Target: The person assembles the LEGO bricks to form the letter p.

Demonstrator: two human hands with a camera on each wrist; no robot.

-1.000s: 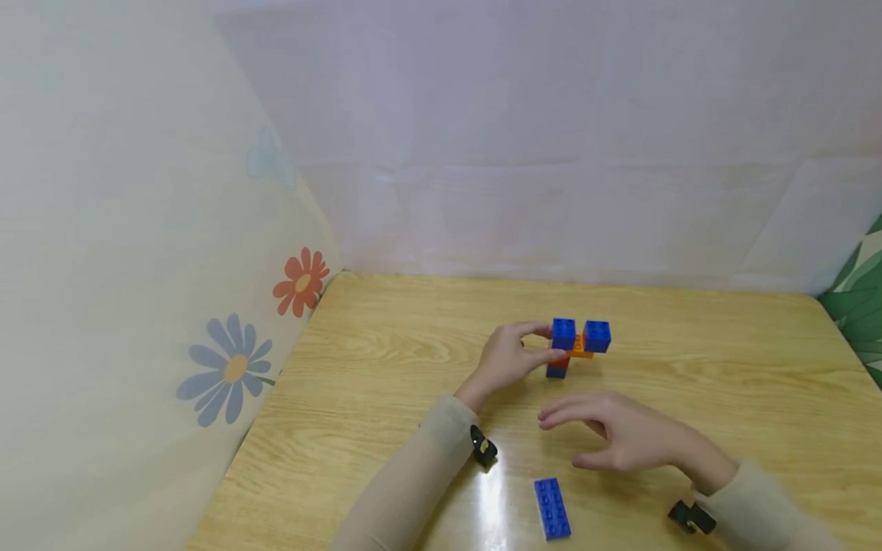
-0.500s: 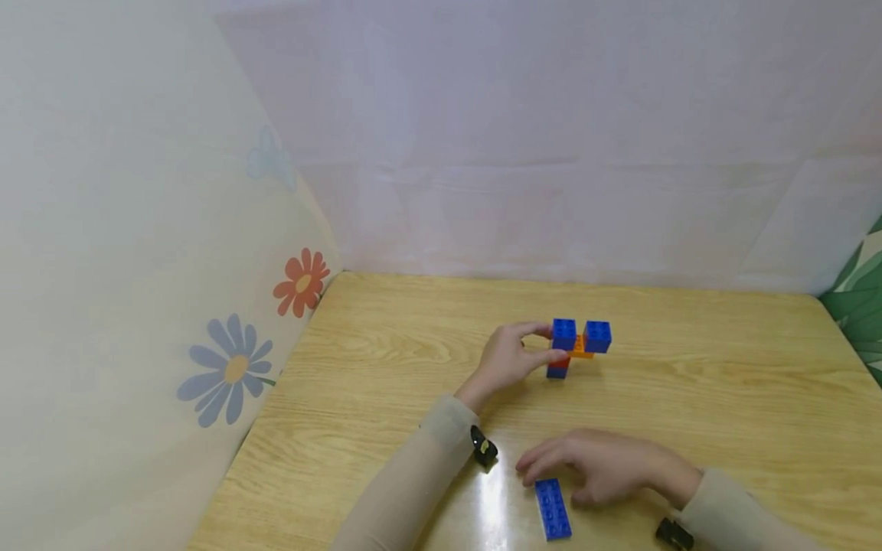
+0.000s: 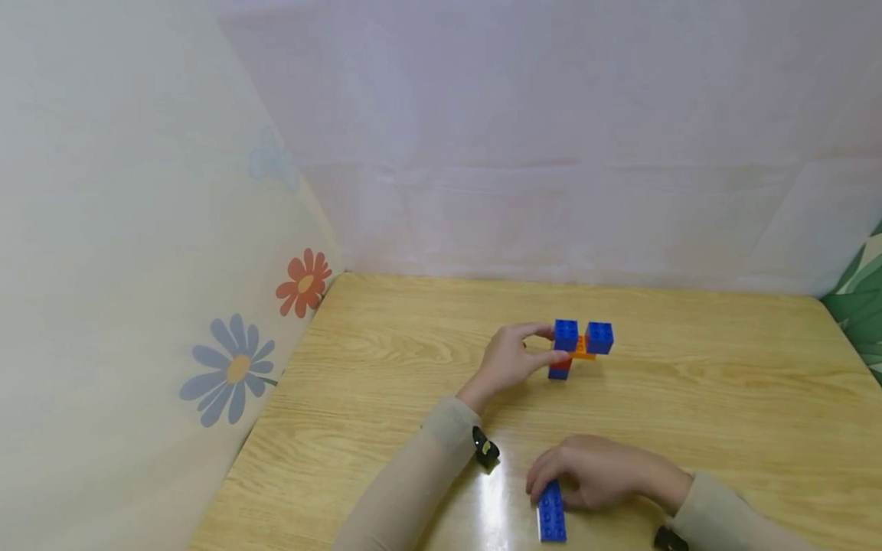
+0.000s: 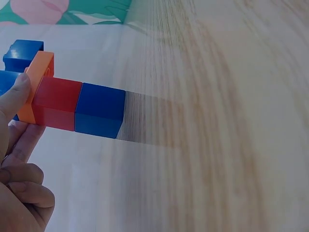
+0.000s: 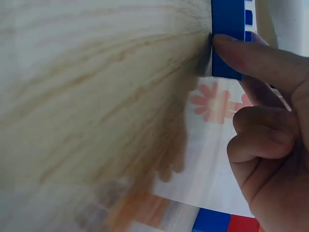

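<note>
My left hand pinches a small tower of building blocks between thumb and fingers. In the left wrist view the tower has a blue block at its foot, then a red block and a flat orange block. Two blue blocks sit side by side on the orange one, the left near my fingers, the right at its far end. Close to the front, my right hand pinches the far end of a long blue block, thumb on one side and fingers on the other, its studs facing up.
The wood-grain table runs back to a pale cloth wall. On the left stands a cloth with a red flower and a blue flower. Green printed leaves show at the right edge.
My right hand has come down toward the front of the table and taken hold of the long blue block, which has turned slightly. The left hand stays on the tower.
</note>
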